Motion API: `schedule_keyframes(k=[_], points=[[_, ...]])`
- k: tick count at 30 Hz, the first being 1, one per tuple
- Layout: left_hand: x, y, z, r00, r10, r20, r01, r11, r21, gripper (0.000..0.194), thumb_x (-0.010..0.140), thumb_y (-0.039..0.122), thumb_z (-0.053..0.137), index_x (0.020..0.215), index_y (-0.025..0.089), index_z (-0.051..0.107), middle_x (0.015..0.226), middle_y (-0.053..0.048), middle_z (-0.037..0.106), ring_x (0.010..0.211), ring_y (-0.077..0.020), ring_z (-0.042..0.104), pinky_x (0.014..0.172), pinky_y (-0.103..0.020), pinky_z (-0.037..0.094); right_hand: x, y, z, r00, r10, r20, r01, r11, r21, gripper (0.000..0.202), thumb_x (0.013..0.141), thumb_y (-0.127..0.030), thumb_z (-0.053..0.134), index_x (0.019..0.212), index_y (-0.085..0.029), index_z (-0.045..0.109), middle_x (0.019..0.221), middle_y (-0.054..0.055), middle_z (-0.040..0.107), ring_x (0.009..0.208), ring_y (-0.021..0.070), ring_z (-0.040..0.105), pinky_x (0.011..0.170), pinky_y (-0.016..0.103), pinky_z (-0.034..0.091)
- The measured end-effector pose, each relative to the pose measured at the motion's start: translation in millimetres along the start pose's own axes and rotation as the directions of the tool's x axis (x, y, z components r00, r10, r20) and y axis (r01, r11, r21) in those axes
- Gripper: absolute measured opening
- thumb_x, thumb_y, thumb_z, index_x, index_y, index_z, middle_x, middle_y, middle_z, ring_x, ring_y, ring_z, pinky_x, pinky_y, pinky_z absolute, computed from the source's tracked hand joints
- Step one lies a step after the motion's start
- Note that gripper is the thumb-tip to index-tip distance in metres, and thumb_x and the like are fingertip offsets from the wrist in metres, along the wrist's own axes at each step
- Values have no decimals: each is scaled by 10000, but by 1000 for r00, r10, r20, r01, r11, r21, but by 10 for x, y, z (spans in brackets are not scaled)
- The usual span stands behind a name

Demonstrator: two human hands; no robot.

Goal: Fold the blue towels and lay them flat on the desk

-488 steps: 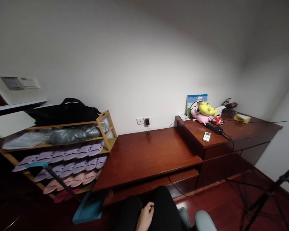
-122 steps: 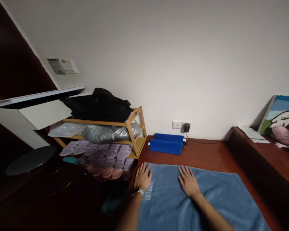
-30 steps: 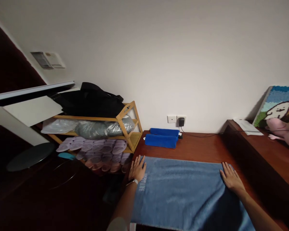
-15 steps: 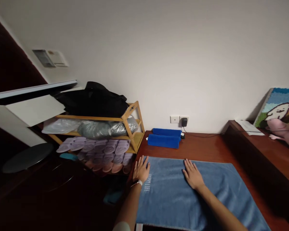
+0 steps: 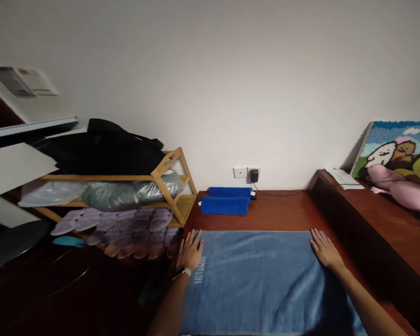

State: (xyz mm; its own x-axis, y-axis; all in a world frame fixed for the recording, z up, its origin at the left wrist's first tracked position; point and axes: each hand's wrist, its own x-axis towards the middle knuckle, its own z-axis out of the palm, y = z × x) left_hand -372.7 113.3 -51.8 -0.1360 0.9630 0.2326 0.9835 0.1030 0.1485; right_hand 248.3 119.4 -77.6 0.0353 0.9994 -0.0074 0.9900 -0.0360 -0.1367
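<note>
A blue-grey towel (image 5: pixel 255 275) lies spread over the reddish-brown wooden tabletop (image 5: pixel 280 210), with pale lettering near its left edge and soft wrinkles toward the right. My left hand (image 5: pixel 191 251) rests flat on the towel's far left corner, fingers apart, a light band around the wrist. At the far right corner my right hand (image 5: pixel 326 250) lies flat with its fingers stretched forward. Neither hand grips anything. Beyond the towel sit two rolled bright blue towels (image 5: pixel 224 205), side by side near the wall.
A wooden rack (image 5: pixel 177 186) at left holds a black bag (image 5: pixel 105 149), plastic-wrapped bundles (image 5: pixel 108 195) and several lilac slippers (image 5: pixel 126 221). A plugged-in black adapter (image 5: pixel 254 176) trails a cable. On the raised right ledge are papers (image 5: pixel 343 178), a pink plush toy (image 5: pixel 406 189) and a fluffy picture (image 5: pixel 388 144).
My right hand has slid rightward across the towel from its middle to the far right corner. My left hand stays at the left corner. The view has turned slightly right.
</note>
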Motion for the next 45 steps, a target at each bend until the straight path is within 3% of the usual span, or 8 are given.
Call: schedule_keyframes(k=[11, 17, 21, 27, 31, 34, 41, 45], points=[[17, -3, -15, 1000, 2, 30, -4, 999, 52, 525, 1023, 361, 381, 1534, 272, 462, 1638, -87, 412, 1513, -258, 362, 1228, -518, 283, -11, 47, 122, 995, -17, -101, 14, 999, -35, 725, 997, -469, 161, 1607, -100, 291, 1678, 94, 292, 1564, 267, 202, 1263, 467, 202], [99, -42, -197, 997, -5, 77, 7, 1000, -25, 507, 1041, 385, 337, 1512, 279, 492, 1597, -94, 477, 1474, -259, 431, 1188, -515, 352, -16, -139, -107, 997, 48, -63, -49, 999, -6, 709, 994, -436, 210, 1590, -71, 325, 1647, 142, 352, 1538, 292, 279, 1248, 485, 234], [-56, -12, -415, 999, 8, 33, -6, 999, -51, 528, 1061, 377, 289, 1523, 209, 479, 1621, -115, 439, 1490, -237, 405, 1210, -443, 344, -375, -908, -288, 987, -32, -161, 46, 995, 85, 700, 1021, -432, 165, 1592, -56, 312, 1657, 139, 327, 1553, 281, 242, 1275, 475, 178], [-1064, 352, -496, 944, 327, 39, -321, 941, -107, 479, 1060, 426, 353, 1511, 343, 493, 1641, -5, 416, 1520, -220, 351, 1262, -455, 287, -1253, -2534, -143, 921, -379, -87, 388, 878, 280, 672, 1048, -547, 201, 1636, -222, 214, 1687, 29, 240, 1567, 258, 195, 1281, 500, 183], [-1482, 474, -503, 937, 339, 80, -334, 940, -70, 529, 1047, 472, 399, 1569, 386, 376, 1659, -6, 376, 1533, -243, 324, 1257, -509, 284, -1402, -3006, -136, 903, -427, 42, 396, 866, 306, 680, 1048, -551, 201, 1631, -201, 214, 1688, 55, 209, 1573, 273, 157, 1281, 521, 150], [-1503, 478, -523, 946, 304, 110, -299, 952, -62, 531, 1049, 462, 394, 1572, 372, 373, 1663, -14, 366, 1533, -235, 324, 1255, -503, 282, -1361, -2874, -185, 901, -430, 52, 398, 870, 291, 671, 1049, -544, 194, 1628, -206, 222, 1684, 59, 212, 1571, 263, 168, 1278, 517, 142], [-1438, 470, -465, 955, 285, 84, -280, 958, -69, 511, 1046, 434, 408, 1554, 375, 407, 1656, -13, 381, 1523, -234, 346, 1251, -502, 269, -1390, -1696, -131, 983, -184, 7, 180, 968, 173, 674, 1033, -512, 227, 1614, -174, 281, 1677, 59, 260, 1570, 248, 182, 1282, 491, 128], [-1441, 467, -454, 956, 282, 82, -277, 958, -70, 507, 1044, 440, 411, 1547, 377, 420, 1649, -11, 397, 1520, -241, 352, 1249, -501, 270, -1381, -1285, -182, 981, -193, 15, 187, 967, 174, 677, 1030, -508, 194, 1614, -180, 289, 1680, 38, 269, 1565, 218, 198, 1281, 445, 161]])
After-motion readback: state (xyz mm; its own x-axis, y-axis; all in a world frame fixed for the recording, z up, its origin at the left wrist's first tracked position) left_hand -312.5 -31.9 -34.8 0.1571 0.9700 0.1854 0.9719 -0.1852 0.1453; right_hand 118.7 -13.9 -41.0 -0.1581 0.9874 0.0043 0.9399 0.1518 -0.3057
